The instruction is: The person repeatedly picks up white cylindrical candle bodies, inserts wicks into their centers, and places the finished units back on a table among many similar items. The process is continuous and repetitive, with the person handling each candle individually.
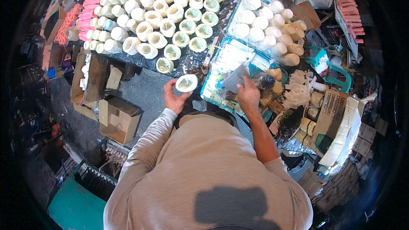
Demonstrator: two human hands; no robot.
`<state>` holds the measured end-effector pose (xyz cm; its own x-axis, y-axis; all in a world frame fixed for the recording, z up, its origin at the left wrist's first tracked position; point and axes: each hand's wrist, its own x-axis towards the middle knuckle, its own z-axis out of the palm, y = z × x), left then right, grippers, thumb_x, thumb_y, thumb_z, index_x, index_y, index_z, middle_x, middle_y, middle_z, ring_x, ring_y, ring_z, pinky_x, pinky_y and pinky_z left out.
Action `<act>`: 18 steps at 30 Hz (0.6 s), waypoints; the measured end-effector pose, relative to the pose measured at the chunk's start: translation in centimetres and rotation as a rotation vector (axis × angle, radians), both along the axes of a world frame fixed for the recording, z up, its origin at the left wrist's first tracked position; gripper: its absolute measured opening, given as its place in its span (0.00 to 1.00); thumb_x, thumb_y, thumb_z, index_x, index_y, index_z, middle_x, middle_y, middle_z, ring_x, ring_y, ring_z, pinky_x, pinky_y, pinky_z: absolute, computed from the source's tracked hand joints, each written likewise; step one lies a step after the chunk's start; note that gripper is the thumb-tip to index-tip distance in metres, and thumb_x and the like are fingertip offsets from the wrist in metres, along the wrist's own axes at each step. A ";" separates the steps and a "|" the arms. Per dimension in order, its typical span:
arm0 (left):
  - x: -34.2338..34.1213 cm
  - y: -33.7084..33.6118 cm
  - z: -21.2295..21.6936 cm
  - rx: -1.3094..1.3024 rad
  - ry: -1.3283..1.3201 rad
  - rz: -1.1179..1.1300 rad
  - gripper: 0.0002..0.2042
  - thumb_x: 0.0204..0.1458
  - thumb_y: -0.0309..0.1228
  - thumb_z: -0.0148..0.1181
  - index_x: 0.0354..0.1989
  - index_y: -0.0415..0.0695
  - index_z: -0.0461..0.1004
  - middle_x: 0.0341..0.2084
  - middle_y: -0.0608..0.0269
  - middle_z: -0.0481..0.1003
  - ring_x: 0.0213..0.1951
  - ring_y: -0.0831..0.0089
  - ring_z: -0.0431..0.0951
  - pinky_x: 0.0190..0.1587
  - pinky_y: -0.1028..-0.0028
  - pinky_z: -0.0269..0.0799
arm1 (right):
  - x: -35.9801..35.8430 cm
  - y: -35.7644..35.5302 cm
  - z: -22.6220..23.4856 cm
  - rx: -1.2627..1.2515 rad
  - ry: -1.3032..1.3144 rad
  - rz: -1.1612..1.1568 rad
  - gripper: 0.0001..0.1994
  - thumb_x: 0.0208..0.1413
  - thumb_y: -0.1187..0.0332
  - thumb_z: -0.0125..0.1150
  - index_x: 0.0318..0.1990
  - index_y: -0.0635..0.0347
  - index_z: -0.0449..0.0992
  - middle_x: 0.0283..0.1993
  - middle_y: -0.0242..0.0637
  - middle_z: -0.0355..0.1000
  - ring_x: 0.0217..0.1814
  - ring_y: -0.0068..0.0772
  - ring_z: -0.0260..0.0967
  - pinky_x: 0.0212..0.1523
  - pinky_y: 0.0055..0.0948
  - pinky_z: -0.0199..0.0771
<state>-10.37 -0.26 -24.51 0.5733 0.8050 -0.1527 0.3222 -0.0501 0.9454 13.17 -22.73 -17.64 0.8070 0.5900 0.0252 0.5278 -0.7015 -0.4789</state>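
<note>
My left hand (172, 98) is closed around a small white hollow cup-shaped piece (187, 83), its open end facing up. In my right hand (248, 95) is a thin flat grey sheet (234, 79), pinched near its right edge over a blue tray (203, 90). What the sheet is made of I cannot tell. Beyond my left hand, rows of similar cream cups (175, 12) cover a dark table, the nearer ones pale green inside. A dark rounded object (267, 81) lies just right of my right hand.
Another blue tray (233, 22) holds white and tan rounded pieces. Pink pieces (90, 6) lie at the table's far left. Open cardboard boxes (123, 123) stand on the grey floor at left. At right are a green plastic chair (341, 78) and a large carton (331, 117).
</note>
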 end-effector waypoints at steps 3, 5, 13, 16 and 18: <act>3.6 -0.9 -1.2 -0.074 -0.055 0.031 0.36 0.40 0.26 0.83 0.59 0.42 0.68 0.54 0.56 0.73 0.56 0.64 0.76 0.60 0.65 0.74 | -2.0 0.0 -0.4 -0.044 0.307 0.037 0.16 0.61 0.65 0.66 0.51 0.66 0.83 0.40 0.57 0.82 0.43 0.61 0.81 0.47 0.50 0.79; 6.5 -1.4 -2.3 -0.410 -0.309 0.120 0.35 0.41 0.25 0.82 0.59 0.41 0.68 0.53 0.56 0.75 0.54 0.66 0.77 0.57 0.67 0.75 | -3.2 0.5 -1.0 -0.046 0.366 0.119 0.15 0.61 0.65 0.66 0.50 0.66 0.83 0.39 0.56 0.82 0.42 0.59 0.81 0.47 0.49 0.80; 11.6 2.4 -6.1 0.036 0.260 0.123 0.36 0.41 0.22 0.78 0.60 0.40 0.65 0.53 0.47 0.76 0.57 0.53 0.77 0.63 0.57 0.72 | -5.3 1.5 -1.7 -0.106 0.551 0.221 0.16 0.61 0.63 0.67 0.49 0.67 0.83 0.36 0.56 0.82 0.41 0.58 0.82 0.47 0.47 0.80; 10.3 2.2 -5.8 0.334 0.325 0.065 0.37 0.44 0.24 0.75 0.64 0.41 0.64 0.55 0.44 0.73 0.60 0.44 0.73 0.64 0.55 0.70 | -5.1 2.2 -2.4 -0.129 0.509 0.292 0.16 0.61 0.63 0.67 0.50 0.66 0.83 0.39 0.57 0.82 0.41 0.59 0.81 0.46 0.49 0.80; 8.9 1.7 -5.1 0.437 0.499 0.004 0.34 0.50 0.25 0.69 0.67 0.41 0.63 0.58 0.42 0.71 0.60 0.40 0.72 0.63 0.54 0.71 | -4.9 3.9 -3.3 -0.102 0.426 0.333 0.17 0.62 0.63 0.66 0.53 0.65 0.81 0.41 0.57 0.82 0.42 0.61 0.81 0.46 0.51 0.80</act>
<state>-1.50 1.48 -29.60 0.5154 0.8550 -0.0581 0.7173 -0.3933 0.5751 8.26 -18.82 -20.91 0.5024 0.7976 -0.3338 0.5033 -0.5837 -0.6372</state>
